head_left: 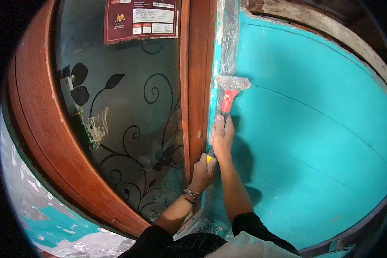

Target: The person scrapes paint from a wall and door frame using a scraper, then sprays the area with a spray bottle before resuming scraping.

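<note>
Both my hands grip one long-handled scraper [228, 99], which has a wide dusty head, a red neck and a dark handle with a yellow band. My right hand [222, 136] is closed around the handle below the red neck. Lower down, my left hand [202, 174], with a bracelet at the wrist, wraps the handle near the yellow band. The scraper's head lies against a narrow vertical strip [229, 43] where grey shows between remains of turquoise paint. Whether the blade's edge presses into the surface cannot be made out.
A turquoise painted wall [305, 124] spreads to the right, with a rough wooden beam [322, 26] above it. At left, a brown wooden frame [34, 107] surrounds dark glass [129, 103] with plant patterns and a maroon paper [142, 19]. Peeling paint [56, 223] shows lower left.
</note>
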A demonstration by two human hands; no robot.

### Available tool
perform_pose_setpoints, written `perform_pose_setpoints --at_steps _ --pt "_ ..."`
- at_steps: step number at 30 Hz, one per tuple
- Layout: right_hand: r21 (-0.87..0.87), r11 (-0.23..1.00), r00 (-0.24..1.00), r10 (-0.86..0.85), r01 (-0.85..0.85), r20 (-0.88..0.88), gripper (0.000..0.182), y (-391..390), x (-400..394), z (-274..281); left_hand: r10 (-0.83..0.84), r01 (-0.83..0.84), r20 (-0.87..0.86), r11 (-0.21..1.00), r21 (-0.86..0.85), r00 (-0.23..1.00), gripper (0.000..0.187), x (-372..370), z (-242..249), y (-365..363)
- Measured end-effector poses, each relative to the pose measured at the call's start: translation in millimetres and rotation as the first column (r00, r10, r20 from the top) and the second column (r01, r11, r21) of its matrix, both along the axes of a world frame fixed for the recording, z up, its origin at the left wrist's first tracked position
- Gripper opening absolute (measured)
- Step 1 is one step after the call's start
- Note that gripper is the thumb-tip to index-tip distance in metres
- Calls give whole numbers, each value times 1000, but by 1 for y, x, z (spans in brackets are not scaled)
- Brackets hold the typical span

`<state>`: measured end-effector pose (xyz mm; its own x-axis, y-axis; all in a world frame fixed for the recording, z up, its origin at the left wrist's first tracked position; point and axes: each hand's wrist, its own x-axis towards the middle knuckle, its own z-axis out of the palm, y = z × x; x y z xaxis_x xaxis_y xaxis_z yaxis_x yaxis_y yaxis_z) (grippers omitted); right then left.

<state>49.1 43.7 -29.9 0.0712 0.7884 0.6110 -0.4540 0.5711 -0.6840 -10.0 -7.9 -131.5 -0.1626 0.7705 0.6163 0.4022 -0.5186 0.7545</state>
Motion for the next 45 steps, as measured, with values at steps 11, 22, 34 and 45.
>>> perform_pose_setpoints --at_steps 11,22,34,45 --pt "-37 998 999 -42 43 35 23 -6 0 19 5 -5 -27 1000 8 1000 26 -2 14 2" --pt "26 998 998 -59 58 19 21 7 -4 52 37 -32 -40 994 100 999 24 -2 48 11" --pt "234 933 957 -288 275 26 20 38 -6 60 30 -24 -28 984 175 999 25 2 59 19" --pt "189 982 1000 -12 17 -26 25 12 12 115 80 -59 -79 968 245 994 28 7 112 12"
